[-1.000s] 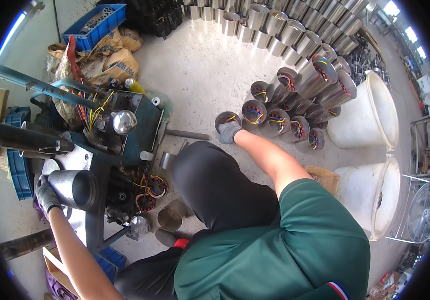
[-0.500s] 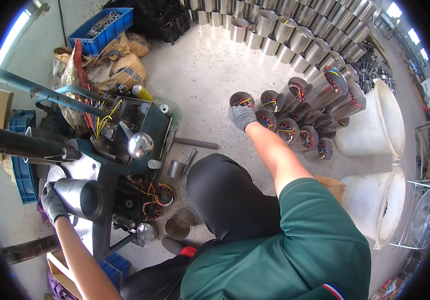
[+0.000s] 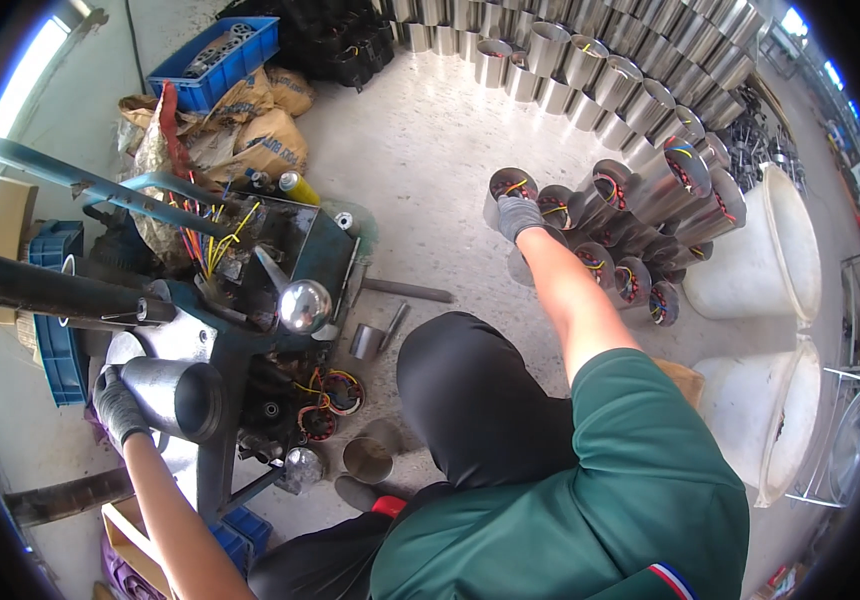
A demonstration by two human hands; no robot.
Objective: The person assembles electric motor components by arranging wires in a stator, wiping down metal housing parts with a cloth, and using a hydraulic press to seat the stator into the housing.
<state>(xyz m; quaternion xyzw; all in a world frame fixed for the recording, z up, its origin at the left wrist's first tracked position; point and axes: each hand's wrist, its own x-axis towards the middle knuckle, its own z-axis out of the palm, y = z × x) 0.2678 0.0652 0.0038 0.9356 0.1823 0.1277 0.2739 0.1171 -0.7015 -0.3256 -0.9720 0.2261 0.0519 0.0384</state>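
Observation:
My left hand [image 3: 122, 408], in a grey glove, is closed against the back end of a bare metal cylinder [image 3: 172, 398] on the bench machine [image 3: 212, 335]. The cylinder's open mouth faces right. My right arm is stretched forward. Its gloved hand [image 3: 521, 217] is closed on the near rim of a metal cylinder with a wound stator [image 3: 512, 185], whose red windings and yellow lead show inside; the fingertips are hidden. Right beside it stand more metal cylinders with stators [image 3: 560, 207], grouped on the floor.
Stacked shiny cylinders [image 3: 600, 70] fill the back right. Two white tubs [image 3: 750, 255] stand at the right. A ball-ended lever [image 3: 305, 306] sticks out from the machine. On the floor lie a dark rod [image 3: 408, 290], a hammer-like tool [image 3: 370, 340] and an upright open cylinder [image 3: 370, 458].
The whole view has shifted slightly. My right hand and the stator cylinder have moved a little away from me, relative to the neighbouring cylinders. My left hand stays at the bare cylinder.

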